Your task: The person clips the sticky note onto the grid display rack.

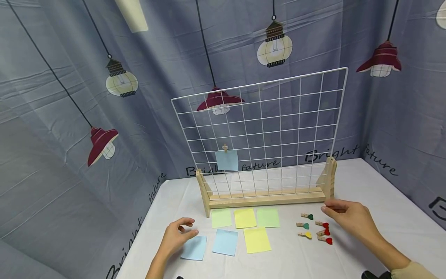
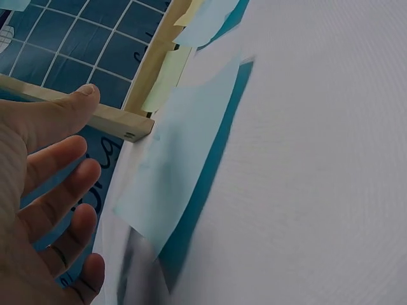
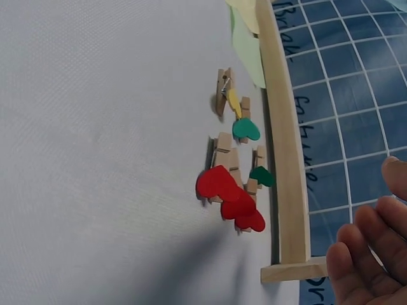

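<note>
My left hand (image 1: 177, 237) hovers with loosely bent fingers beside a blue sticky note (image 1: 194, 248) at the near left; nothing is in it. In the left wrist view, its thumb and fingers (image 2: 70, 213) are spread apart beside that note. My right hand (image 1: 352, 217), also holding nothing, is just right of several small wooden clothespins with hearts: red (image 1: 325, 240), green (image 1: 306, 226) and yellow (image 1: 308, 235). Its fingertips overlap the right foot of the wooden stand (image 1: 268, 199) in the head view. A white wire grid (image 1: 289, 128) stands upright in it, with a blue note (image 1: 227, 160) clipped on.
Front of the stand lie green notes (image 1: 221, 218), yellow notes (image 1: 257, 240) and another blue note (image 1: 225, 242) on the white tabletop (image 1: 296, 263). A patterned curtain (image 1: 146, 128) hangs behind and at both sides. A dark object (image 1: 376, 275) shows by the right sleeve.
</note>
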A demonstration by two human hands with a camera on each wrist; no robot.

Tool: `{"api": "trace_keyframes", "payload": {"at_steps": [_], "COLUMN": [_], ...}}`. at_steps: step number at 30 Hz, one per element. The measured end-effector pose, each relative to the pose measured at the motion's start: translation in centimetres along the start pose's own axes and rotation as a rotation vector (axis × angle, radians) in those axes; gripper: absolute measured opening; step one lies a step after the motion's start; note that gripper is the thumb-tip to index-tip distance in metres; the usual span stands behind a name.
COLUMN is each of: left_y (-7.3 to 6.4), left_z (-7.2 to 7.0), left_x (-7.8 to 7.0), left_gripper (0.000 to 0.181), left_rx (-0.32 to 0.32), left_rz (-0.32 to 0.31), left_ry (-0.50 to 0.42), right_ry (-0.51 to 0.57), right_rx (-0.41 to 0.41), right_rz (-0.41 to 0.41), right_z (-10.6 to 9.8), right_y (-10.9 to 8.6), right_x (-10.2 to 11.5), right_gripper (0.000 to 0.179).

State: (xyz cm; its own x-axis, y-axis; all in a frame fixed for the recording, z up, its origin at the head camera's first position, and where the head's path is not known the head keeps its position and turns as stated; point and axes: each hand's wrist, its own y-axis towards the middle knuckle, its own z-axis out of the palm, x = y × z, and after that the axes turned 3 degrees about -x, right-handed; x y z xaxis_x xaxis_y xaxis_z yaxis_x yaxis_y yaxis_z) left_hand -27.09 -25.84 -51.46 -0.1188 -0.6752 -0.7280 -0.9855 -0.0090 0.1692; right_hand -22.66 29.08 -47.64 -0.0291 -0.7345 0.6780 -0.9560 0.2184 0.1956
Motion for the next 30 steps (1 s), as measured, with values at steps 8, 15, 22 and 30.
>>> {"api": "trace_keyframes", "payload": {"at_steps": [8,15,22,30], "left_y": [-0.6,-1.0,-1.0,-1.3], "left_z": [0.3,0.7,0.8,0.9], "left_x": [0.8,1.4,1.8,2.0], "left_gripper": [0.040,0.040,0.039,0.034], "left_rx": [0.004,0.012,0.024,0.046], "left_rz": [-0.021,-0.038,-0.008,0.036], "left_ry": [0.027,0.058,0.071,0.140], "right_ry": [0.015,0.024,0.010,0.016], "right_rx": [0.010,0.012,-0.010,-0.015], "right_rz": [0.013,0.005,-0.014,-0.008], "right_z": [0.3,0.4,0.6,0.6], "right_y": [-0.2,-0.3,-0.4,-0.6], "right_x": [-0.3,-0.6,-1.0,-1.1], "right_gripper": [0.057,0.056,0.056,0.055]}}
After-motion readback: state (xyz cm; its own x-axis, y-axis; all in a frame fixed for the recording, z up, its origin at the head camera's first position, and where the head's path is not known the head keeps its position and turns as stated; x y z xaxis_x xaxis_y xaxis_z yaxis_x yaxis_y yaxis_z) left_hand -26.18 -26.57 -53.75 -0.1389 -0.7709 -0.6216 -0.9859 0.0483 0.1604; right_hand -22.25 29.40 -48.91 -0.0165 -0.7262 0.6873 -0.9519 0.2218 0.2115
